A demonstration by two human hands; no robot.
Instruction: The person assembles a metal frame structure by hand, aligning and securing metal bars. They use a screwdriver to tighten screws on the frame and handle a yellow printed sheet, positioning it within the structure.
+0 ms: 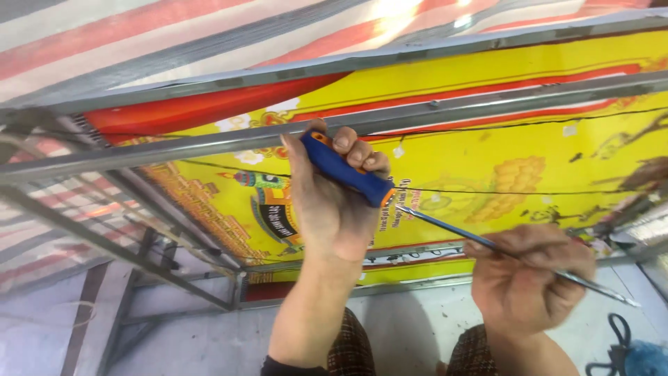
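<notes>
My left hand [332, 209] is raised and closed around the blue and orange handle of a long screwdriver [346, 170]. The thin metal shaft [445, 226] slants down to the right and ends in a tip near the right edge. My right hand [525, 275] curls around the middle of that shaft, fingers pinching it. Both hands are held up just below a grey metal frame bar [209, 145], the left thumb and fingertips close to it.
A yellow and red printed banner [501, 132] is stretched behind several grey metal bars [487, 101]. A red, white and grey striped tarp [139, 35] lies beyond. More frame struts [160, 264] cross at the left. Black cable [616, 348] sits at the bottom right.
</notes>
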